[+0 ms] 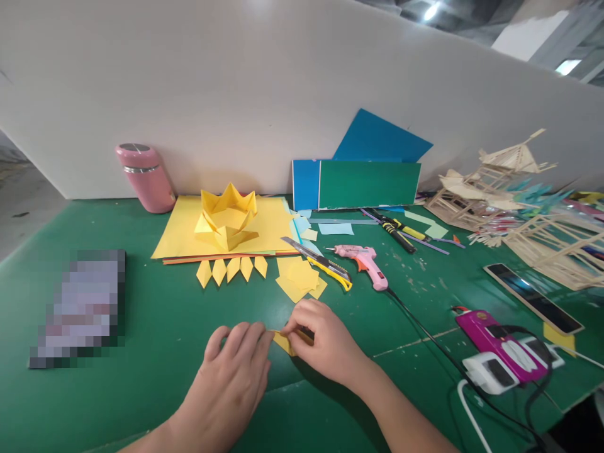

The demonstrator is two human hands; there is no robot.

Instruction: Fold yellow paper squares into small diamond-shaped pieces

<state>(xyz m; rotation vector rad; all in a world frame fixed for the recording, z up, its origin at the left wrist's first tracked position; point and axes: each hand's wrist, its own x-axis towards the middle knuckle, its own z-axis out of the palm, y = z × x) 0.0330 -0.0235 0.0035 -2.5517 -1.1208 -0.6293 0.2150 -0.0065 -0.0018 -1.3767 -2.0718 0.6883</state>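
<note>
A small yellow paper piece (284,341) lies on the green mat (155,327) between both hands. My left hand (233,371) rests with curled fingers pressing down on its left end. My right hand (321,336) pinches its right end with thumb and fingertips. Most of the piece is hidden under the fingers. Just beyond lie a stack of yellow paper squares (299,278) and a row of several folded yellow diamond pieces (231,269).
A folded yellow paper crown (228,218) sits on yellow sheets (182,233). A pink bottle (144,176), a yellow utility knife (321,263), a pink glue gun (363,261) with cord, coloured boards (368,182), stick models (514,195), a phone (533,297) and a power strip (500,352) are around.
</note>
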